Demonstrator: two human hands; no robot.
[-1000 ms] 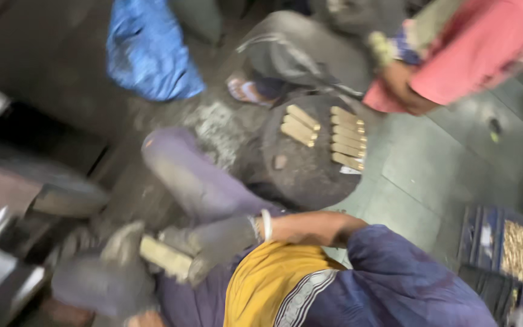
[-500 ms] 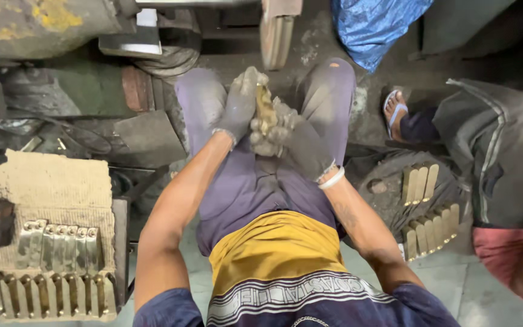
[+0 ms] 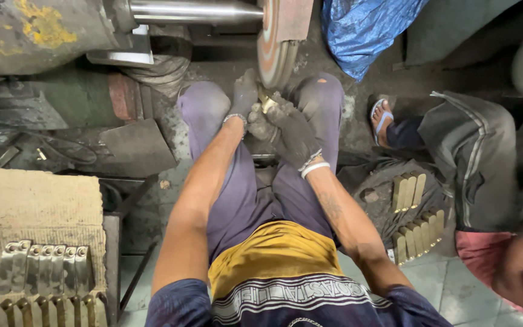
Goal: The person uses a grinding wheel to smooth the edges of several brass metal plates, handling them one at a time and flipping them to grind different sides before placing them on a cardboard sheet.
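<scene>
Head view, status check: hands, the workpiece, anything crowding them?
Left hand and right hand, both gloved, shut on small metal piece. Piece at buffing wheel rim. Knees close either side; nothing else intruding.

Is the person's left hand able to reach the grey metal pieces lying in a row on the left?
Probably not right away: the left hand grips the small brass piece at the polishing wheel. The grey metal pieces lie uncovered beside the left elbow.

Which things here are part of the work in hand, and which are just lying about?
In use:
left hand
right hand
small brass piece held in both
buffing wheel

Lying about:
brass pieces on the right
grey metal pieces on cardboard
blue plastic sheet
</scene>
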